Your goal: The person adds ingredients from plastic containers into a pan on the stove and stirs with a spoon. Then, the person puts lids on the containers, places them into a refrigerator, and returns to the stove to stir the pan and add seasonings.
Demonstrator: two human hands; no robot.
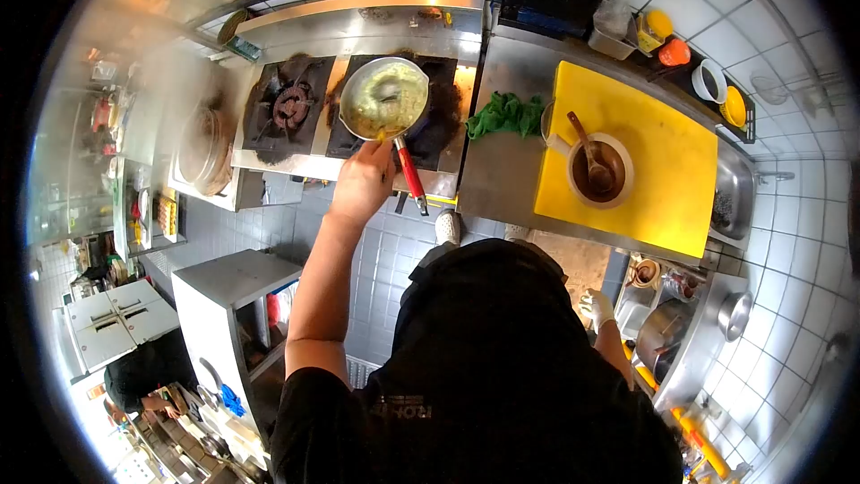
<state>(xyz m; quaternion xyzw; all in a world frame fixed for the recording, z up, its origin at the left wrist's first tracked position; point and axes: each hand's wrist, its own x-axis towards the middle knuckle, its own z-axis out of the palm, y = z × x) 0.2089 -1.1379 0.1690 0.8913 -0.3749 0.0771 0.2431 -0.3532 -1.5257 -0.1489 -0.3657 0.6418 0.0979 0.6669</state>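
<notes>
My left hand reaches over the near rim of a frying pan on the stove. Its fingers are pinched together beside a small yellow thing at the rim; what they hold is too small to make out. Pale, yellowish-green food lies in the pan. The pan's red handle points toward me, just right of that hand, and I see no grip on it. Low at my right side, my right hand looks covered in a white glove. Its fingers are curled around something pale and greenish that I cannot identify.
A second burner is left of the pan. Right of the stove lie a green cloth and a yellow cutting board bearing a brown bowl with a wooden spoon. A sink adjoins; another person is at lower left.
</notes>
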